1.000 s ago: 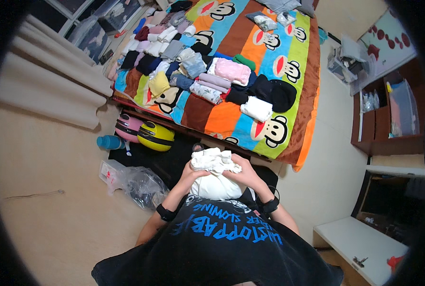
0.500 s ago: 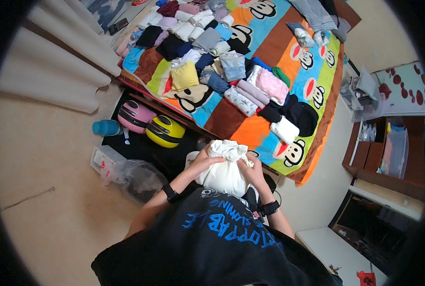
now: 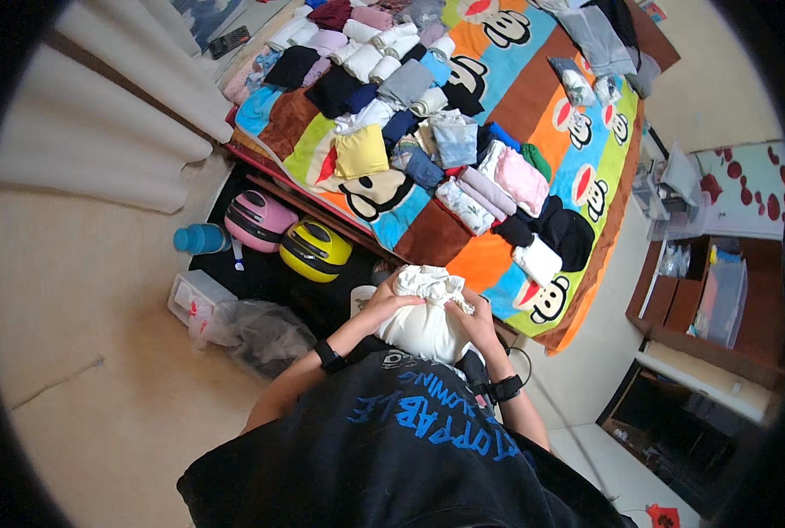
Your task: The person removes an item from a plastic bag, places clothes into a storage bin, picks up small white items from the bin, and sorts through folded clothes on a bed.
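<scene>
A bunched white cloth garment (image 3: 423, 333) rests on my lap, its far edge gathered into thick folds. My left hand (image 3: 387, 305) is closed on the left side of these folds, thumb on top. On the other side, my right hand (image 3: 475, 320) grips the cloth in the same way. The fingers beneath the fabric are hidden. Beyond my hands, a folded white cloth (image 3: 538, 261) lies near the bed's edge, beside black clothes (image 3: 574, 233). Rolled and folded clothes (image 3: 379, 66) cover much of the bed's left part, a yellow folded one (image 3: 361, 152) among them.
The bed (image 3: 441, 239) has a colourful cartoon blanket. Under its edge stand a pink case (image 3: 259, 220) and a yellow case (image 3: 315, 251), with a blue bottle (image 3: 201, 238) alongside. A clear plastic bag (image 3: 265, 339) and a white box (image 3: 197, 295) sit on the floor to the left.
The view has shifted slightly, so the bed and my hands appear a little lower and further right. Both hands keep their hold on the white garment.
</scene>
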`<state>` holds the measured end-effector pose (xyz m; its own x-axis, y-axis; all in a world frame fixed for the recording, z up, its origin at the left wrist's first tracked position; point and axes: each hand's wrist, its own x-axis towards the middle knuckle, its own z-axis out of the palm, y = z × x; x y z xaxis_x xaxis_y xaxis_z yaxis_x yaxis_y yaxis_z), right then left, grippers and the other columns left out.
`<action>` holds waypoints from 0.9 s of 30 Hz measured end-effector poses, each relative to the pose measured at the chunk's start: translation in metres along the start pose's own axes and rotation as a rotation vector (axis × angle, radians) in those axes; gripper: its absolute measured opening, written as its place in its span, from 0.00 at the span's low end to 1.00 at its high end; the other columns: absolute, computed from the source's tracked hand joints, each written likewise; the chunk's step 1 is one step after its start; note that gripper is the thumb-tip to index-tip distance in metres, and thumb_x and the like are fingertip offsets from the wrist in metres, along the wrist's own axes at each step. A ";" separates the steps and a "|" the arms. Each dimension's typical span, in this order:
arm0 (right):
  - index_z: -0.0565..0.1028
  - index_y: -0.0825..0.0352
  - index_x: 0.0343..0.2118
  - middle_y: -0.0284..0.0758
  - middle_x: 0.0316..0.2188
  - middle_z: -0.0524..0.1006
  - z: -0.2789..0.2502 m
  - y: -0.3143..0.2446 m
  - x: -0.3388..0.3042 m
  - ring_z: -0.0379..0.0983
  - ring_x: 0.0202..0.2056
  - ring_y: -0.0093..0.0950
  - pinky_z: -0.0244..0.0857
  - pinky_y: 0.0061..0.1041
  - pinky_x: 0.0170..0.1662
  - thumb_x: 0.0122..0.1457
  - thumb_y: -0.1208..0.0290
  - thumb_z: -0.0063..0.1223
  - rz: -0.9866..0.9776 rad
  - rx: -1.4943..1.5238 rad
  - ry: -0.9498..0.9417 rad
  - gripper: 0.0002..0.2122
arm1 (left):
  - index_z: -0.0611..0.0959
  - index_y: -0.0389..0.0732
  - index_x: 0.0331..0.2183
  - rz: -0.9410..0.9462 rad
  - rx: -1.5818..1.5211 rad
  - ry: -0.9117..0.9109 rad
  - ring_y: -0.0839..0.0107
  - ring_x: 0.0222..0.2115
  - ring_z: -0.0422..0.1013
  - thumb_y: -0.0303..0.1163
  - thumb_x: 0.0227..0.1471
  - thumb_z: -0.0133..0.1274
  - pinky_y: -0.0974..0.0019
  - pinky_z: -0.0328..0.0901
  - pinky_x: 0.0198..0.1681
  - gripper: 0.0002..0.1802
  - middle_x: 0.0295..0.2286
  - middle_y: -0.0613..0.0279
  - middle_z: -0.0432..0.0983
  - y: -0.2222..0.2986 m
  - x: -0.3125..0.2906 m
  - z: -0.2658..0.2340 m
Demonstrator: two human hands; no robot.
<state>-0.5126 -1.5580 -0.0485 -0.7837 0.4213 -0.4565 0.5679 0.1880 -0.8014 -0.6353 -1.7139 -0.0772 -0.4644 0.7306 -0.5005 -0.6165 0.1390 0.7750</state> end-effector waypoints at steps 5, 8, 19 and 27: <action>0.73 0.72 0.36 0.42 0.32 0.76 -0.001 0.005 0.008 0.72 0.35 0.31 0.63 0.25 0.39 0.48 0.68 0.55 -0.062 0.001 0.030 0.15 | 0.69 0.37 0.44 0.020 -0.035 0.012 0.74 0.43 0.64 0.24 0.37 0.57 0.73 0.57 0.47 0.28 0.41 0.62 0.69 0.008 -0.002 0.004; 0.73 0.72 0.35 0.43 0.32 0.75 -0.008 0.003 0.009 0.72 0.35 0.32 0.62 0.26 0.39 0.49 0.67 0.54 -0.057 -0.015 0.013 0.14 | 0.70 0.37 0.44 0.027 -0.006 0.044 0.74 0.43 0.64 0.25 0.37 0.57 0.72 0.57 0.46 0.27 0.41 0.61 0.69 0.007 -0.001 0.010; 0.72 0.73 0.37 0.40 0.32 0.75 -0.065 0.029 0.028 0.71 0.35 0.27 0.62 0.24 0.40 0.52 0.66 0.51 -0.039 0.130 -0.110 0.15 | 0.67 0.38 0.47 0.037 0.127 0.118 0.71 0.44 0.64 0.27 0.37 0.57 0.71 0.58 0.47 0.31 0.43 0.59 0.68 0.007 0.022 0.061; 0.63 0.69 0.49 0.40 0.44 0.69 -0.107 0.059 0.082 0.65 0.45 0.26 0.60 0.25 0.46 0.58 0.63 0.42 0.127 0.590 -0.021 0.19 | 0.69 0.38 0.46 -0.071 -0.404 0.470 0.72 0.42 0.67 0.24 0.40 0.55 0.70 0.61 0.45 0.27 0.40 0.62 0.71 -0.013 0.061 0.050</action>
<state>-0.5164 -1.4170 -0.0919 -0.7274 0.3892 -0.5651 0.4266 -0.3886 -0.8167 -0.6235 -1.6372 -0.0987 -0.5872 0.3434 -0.7330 -0.8051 -0.1542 0.5727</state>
